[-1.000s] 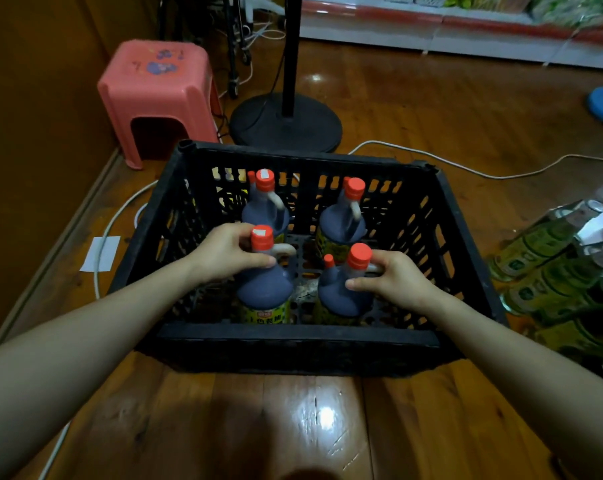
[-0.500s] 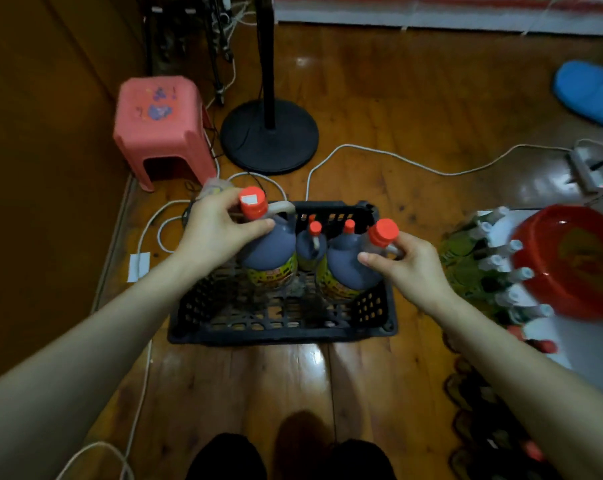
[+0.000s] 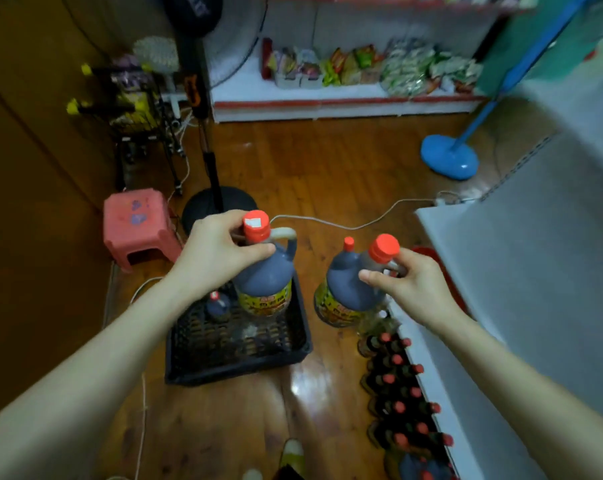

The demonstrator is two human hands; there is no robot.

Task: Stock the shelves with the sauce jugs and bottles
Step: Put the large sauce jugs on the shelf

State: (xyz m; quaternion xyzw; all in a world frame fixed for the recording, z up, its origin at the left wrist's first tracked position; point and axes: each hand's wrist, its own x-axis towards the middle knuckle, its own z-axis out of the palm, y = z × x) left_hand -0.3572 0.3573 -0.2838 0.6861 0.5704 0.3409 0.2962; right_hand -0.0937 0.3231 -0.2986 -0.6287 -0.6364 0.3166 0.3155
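My left hand [image 3: 217, 251] grips the neck and handle of a dark sauce jug [image 3: 265, 275] with a red cap and yellow label, held high above the black crate [image 3: 237, 368]. My right hand [image 3: 407, 285] grips the handle of a second dark sauce jug [image 3: 348, 289], held in the air to the right of the crate. One more jug [image 3: 217, 306] shows inside the crate, mostly hidden by my left arm. The white shelf unit [image 3: 521, 278] stands at the right.
Several small red-capped bottles [image 3: 397, 382] stand in rows on the floor along the shelf base. A pink stool [image 3: 137, 223], a black fan stand [image 3: 213, 188], a blue fan base [image 3: 449, 157] and a white cable [image 3: 345, 223] are on the wooden floor. A far shelf [image 3: 345, 102] holds snack packets.
Both hands have lifted their jugs out of the crate and well above it. The view has risen and swung right, bringing the white shelf and far snack shelf into sight.
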